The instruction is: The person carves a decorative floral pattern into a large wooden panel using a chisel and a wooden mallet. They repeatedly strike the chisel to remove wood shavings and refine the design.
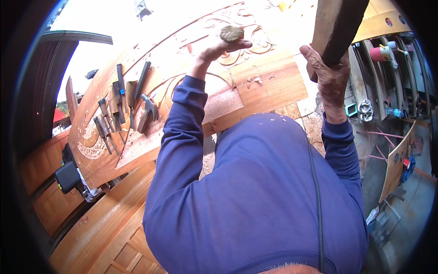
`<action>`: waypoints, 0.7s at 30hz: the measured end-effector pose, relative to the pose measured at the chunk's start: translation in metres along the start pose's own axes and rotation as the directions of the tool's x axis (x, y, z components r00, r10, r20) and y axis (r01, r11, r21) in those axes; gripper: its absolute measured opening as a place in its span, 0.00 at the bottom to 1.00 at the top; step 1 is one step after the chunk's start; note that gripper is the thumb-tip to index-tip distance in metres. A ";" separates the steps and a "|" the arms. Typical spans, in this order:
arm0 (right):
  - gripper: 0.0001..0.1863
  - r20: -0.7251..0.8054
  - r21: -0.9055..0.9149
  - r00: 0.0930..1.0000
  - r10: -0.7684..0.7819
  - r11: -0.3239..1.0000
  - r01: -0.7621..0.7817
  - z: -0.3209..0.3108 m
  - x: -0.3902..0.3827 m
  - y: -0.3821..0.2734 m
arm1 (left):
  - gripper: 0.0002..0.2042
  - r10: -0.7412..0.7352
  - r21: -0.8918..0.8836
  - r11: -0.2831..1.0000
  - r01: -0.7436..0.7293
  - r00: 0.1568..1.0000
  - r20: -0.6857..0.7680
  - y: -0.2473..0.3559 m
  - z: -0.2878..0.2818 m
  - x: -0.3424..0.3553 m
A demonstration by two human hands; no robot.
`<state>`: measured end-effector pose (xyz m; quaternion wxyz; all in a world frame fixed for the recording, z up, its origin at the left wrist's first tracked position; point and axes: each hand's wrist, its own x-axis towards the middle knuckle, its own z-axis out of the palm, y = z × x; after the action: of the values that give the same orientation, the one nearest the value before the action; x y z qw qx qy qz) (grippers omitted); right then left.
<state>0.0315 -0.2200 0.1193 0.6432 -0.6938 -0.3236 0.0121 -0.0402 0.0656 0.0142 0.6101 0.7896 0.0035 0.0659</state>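
My left hand [218, 49] is closed around an upright carving chisel over the carved wooden panel [273, 86]. Only the frayed round end of the chisel's wooden handle [232, 34] shows; its blade is hidden beneath the hand. Higher up and to the right, my right hand [331, 77] grips a thick, dark wooden mallet [335, 32], raised and apart from the chisel. Scroll relief [237, 16] and curved grooves run across the panel around my left hand, with loose wood shavings [258, 80] to its right.
Left of my left arm lie several chisels [121, 89] and a claw hammer [149, 108] on the panel. A panelled wooden door [123, 246] is at the lower left. Clamps and boards [376, 77] stand along the right, near a leaning board [396, 164]. Glare washes out the far side.
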 end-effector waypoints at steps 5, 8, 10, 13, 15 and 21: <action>0.18 0.026 -0.023 0.998 0.058 0.998 -0.057 -0.002 -0.004 0.000 | 0.17 0.049 0.183 0.981 -0.057 0.998 0.045 0.001 -0.006 0.003; 0.20 0.032 0.030 0.998 0.051 0.998 -0.052 0.004 -0.003 0.008 | 0.18 -0.034 0.022 0.999 0.029 0.973 0.229 0.022 -0.016 0.008; 0.19 0.069 0.091 0.995 0.067 0.993 -0.073 0.011 -0.001 0.007 | 0.16 -0.119 -0.092 0.984 0.155 0.943 0.310 0.015 -0.024 0.005; 0.22 0.178 0.033 0.978 0.109 0.993 -0.117 0.006 0.000 0.006 | 0.15 -0.117 -0.366 0.910 0.197 0.966 0.228 -0.006 -0.018 0.005; 0.27 0.167 0.026 0.980 0.106 0.993 -0.112 0.005 -0.002 0.011 | 0.14 -0.103 -0.370 0.915 0.163 0.979 0.178 -0.006 -0.017 0.006; 0.18 0.068 -0.107 0.995 0.077 0.992 -0.069 0.000 0.007 -0.002 | 0.13 -0.101 -0.296 0.949 0.109 0.994 0.040 0.011 -0.010 0.001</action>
<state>0.0359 -0.2171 0.1238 0.5932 -0.7369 -0.3211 0.0438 -0.0413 0.0727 0.0271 0.7247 0.6881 0.0281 0.0237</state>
